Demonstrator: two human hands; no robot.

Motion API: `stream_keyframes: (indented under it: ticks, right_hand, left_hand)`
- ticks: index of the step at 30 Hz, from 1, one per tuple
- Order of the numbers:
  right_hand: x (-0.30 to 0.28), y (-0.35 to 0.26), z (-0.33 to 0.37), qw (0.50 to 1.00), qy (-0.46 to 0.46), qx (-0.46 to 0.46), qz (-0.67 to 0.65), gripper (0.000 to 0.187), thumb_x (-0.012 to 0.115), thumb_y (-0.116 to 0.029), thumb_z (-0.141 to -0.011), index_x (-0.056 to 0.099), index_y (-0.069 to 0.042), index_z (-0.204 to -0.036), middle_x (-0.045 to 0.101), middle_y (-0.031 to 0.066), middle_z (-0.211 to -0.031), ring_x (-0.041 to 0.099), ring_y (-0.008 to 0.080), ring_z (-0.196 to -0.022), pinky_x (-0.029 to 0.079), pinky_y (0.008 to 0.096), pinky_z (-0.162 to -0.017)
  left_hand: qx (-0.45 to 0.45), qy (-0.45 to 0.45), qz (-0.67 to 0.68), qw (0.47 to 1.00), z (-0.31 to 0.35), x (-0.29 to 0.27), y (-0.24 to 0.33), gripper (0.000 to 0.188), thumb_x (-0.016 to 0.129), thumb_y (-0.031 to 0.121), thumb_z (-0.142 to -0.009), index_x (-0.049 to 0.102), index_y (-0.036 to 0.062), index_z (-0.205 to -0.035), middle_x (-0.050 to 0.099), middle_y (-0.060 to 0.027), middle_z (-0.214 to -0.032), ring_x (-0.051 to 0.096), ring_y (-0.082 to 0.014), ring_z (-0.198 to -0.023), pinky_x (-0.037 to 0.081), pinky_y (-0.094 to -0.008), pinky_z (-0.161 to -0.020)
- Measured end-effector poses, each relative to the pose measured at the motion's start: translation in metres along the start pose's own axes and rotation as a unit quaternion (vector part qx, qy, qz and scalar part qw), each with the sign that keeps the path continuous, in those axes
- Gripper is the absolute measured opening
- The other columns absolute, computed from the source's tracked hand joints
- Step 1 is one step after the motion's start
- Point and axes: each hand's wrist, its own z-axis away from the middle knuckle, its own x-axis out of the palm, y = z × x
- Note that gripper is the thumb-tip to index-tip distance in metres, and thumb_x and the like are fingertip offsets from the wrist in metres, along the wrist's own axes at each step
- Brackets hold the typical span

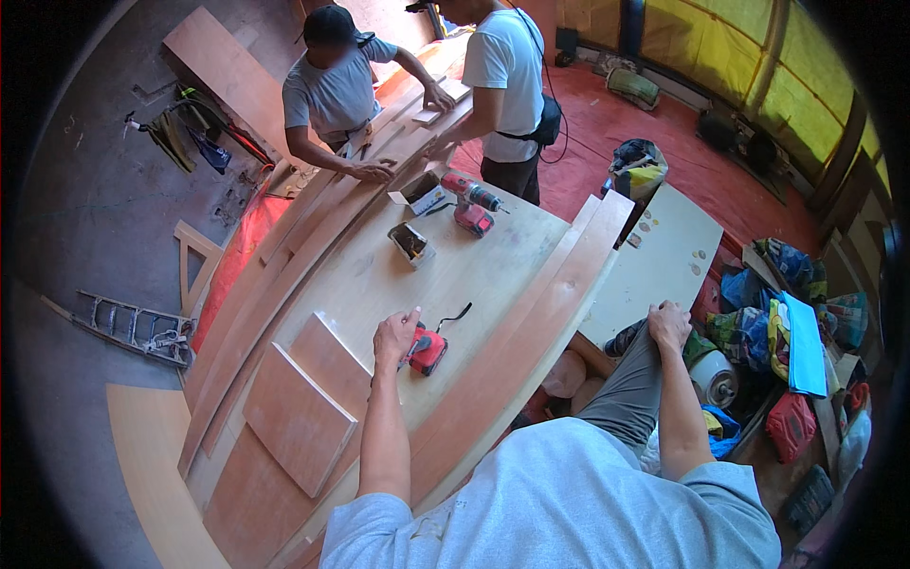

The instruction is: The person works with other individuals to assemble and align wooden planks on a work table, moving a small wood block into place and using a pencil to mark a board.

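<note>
My left hand (394, 336) rests on the plywood tabletop (379, 275) with its fingers touching a small red tool (427, 350) that lies flat there. A black strap or cable (456, 314) curls off that tool. My right hand (670, 324) lies spread on my raised knee in grey trousers (633, 379), off the table's right side, holding nothing. A red cordless drill (471, 202) lies farther up the table.
Two small open boxes (411, 244) (418, 193) sit near the drill. Two rectangular panels (301, 415) lie near my left arm. Long boards (531, 313) line the table edges. Two people (334, 85) (507, 90) handle planks at the far end. Bags (787, 332) crowd the floor at right.
</note>
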Motion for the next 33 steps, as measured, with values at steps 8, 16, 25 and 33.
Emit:
stream_keyframes:
  ticks: [8, 16, 25, 33]
  right_hand:
    - [-0.0016, 0.0003, 0.0027, 1.000, -0.004, 0.005, -0.001, 0.053, 0.060, -0.048, -0.102, 0.078, -0.010, -0.134, 0.069, 0.0180, -0.146, 0.061, 0.0435, -0.136, 0.052, 0.0555, -0.112]
    - [-0.0022, -0.0003, 0.0021, 1.000, -0.006, 0.010, -0.002, 0.054, 0.060, -0.048, -0.102, 0.077, -0.010, -0.136, 0.068, 0.0190, -0.146, 0.060, 0.0436, -0.138, 0.050, 0.0556, -0.115]
    - [0.0000, -0.0030, 0.0002, 1.000, 0.000, 0.014, -0.007, 0.049, 0.062, -0.046, -0.102, 0.078, -0.012, -0.132, 0.068, 0.0157, -0.145, 0.058, 0.0428, -0.139, 0.050, 0.0550, -0.115]
    - [0.0044, -0.0013, -0.0050, 1.000, 0.005, 0.016, 0.005, 0.048, 0.063, -0.048, -0.101, 0.078, -0.014, -0.132, 0.068, 0.0145, -0.145, 0.060, 0.0421, -0.137, 0.051, 0.0544, -0.114]
  left_hand:
    - [-0.010, -0.001, -0.007, 1.000, 0.0031, -0.0024, 0.0047, 0.071, 0.051, 0.068, -0.106, 0.082, 0.0048, -0.110, 0.078, -0.0295, -0.111, 0.074, -0.0492, -0.109, 0.057, -0.0557, -0.096]
    - [-0.007, -0.002, -0.010, 1.000, 0.0040, -0.0034, 0.0049, 0.071, 0.051, 0.068, -0.106, 0.083, 0.0048, -0.111, 0.079, -0.0293, -0.112, 0.074, -0.0487, -0.110, 0.057, -0.0553, -0.097]
    - [-0.016, 0.006, -0.007, 1.000, 0.0059, -0.0037, 0.0064, 0.070, 0.052, 0.067, -0.105, 0.083, 0.0036, -0.109, 0.078, -0.0298, -0.110, 0.074, -0.0496, -0.108, 0.057, -0.0553, -0.096]
    - [-0.002, 0.023, 0.000, 1.000, 0.0038, -0.0004, 0.0030, 0.069, 0.053, 0.066, -0.105, 0.080, 0.0026, -0.102, 0.077, -0.0314, -0.106, 0.073, -0.0510, -0.105, 0.057, -0.0565, -0.093]
